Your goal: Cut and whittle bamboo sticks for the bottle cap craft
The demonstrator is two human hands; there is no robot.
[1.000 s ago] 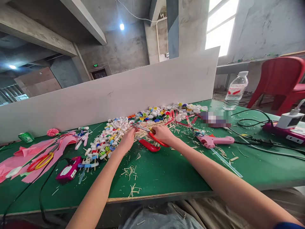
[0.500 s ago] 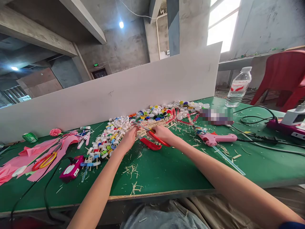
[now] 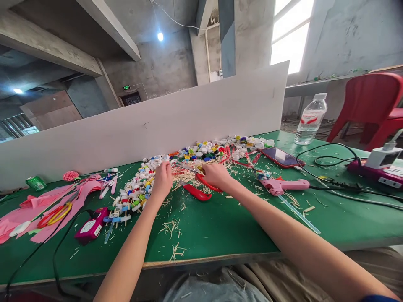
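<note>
My right hand is closed round the red and yellow handles of a pair of scissors, whose blades point left over a heap of thin wooden sticks. My left hand is held near the blade tips with its fingers pressed together; what they pinch is hidden. Below the scissors a red-handled utility knife lies on the green table. Beside my left hand, bottle caps with short sticks attached are piled up. More loose caps lie behind the sticks.
A pink glue gun and a phone lie at right, near a water bottle and a power strip. At left are pink paper, other scissors and a magenta power block. A white board stands behind.
My left hand has moved a little to the left, away from the scissors' blades. My right hand keeps hold of the scissors. The view has shifted slightly.
</note>
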